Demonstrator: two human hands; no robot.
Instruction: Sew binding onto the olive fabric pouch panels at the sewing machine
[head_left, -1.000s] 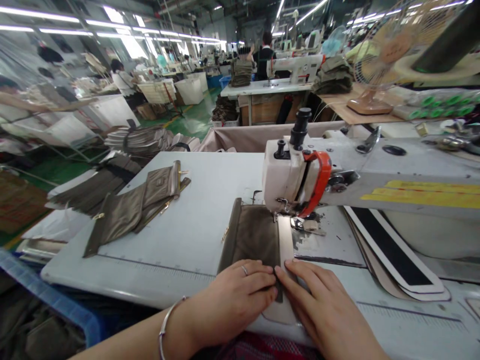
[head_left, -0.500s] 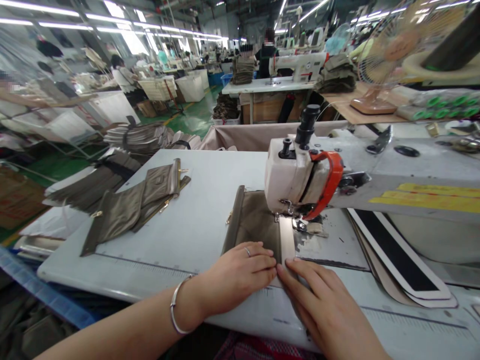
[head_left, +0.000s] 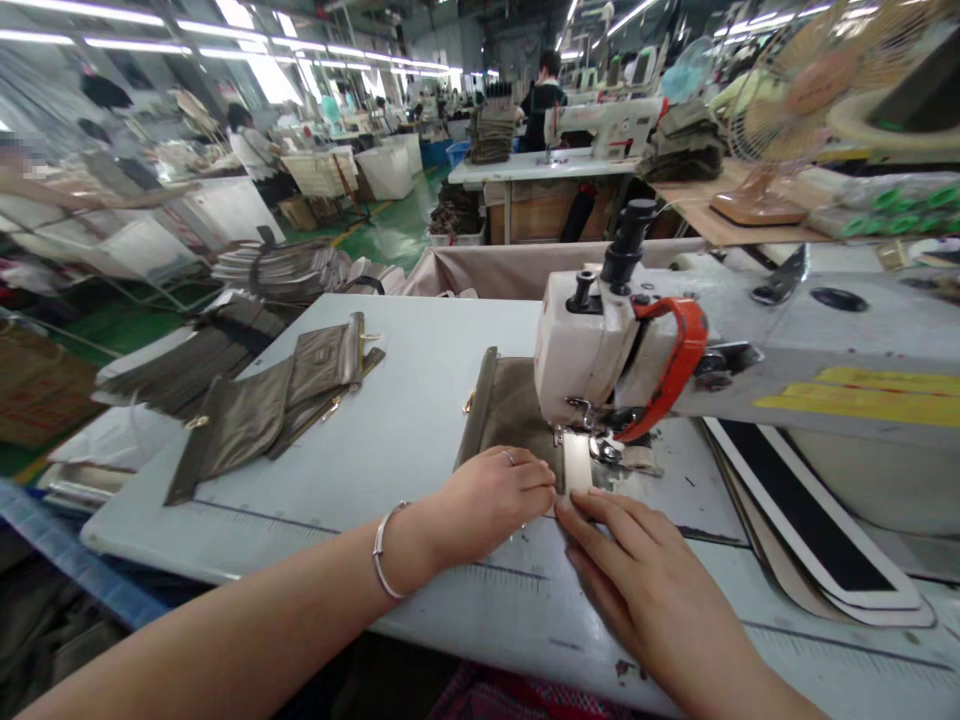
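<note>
A dark olive fabric piece (head_left: 511, 412) with a zipper edge lies on the white sewing table (head_left: 420, 400), running under the presser foot of the sewing machine (head_left: 600, 350). My left hand (head_left: 491, 500) lies flat on the near end of the fabric, fingers together and stretched out. My right hand (head_left: 637, 590) rests flat beside it, fingertips at a pale strip (head_left: 576, 468) along the fabric's right edge. Both hands press down and hold nothing.
A heap of finished olive pieces (head_left: 277, 405) lies at the table's left. Black and white strips (head_left: 810, 520) lie at the right under the machine arm. A fan (head_left: 787, 110) stands behind. Other people sit at machines farther back.
The fabric has fed away from me under the presser foot. Both hands have slid forward with it, toward the needle.
</note>
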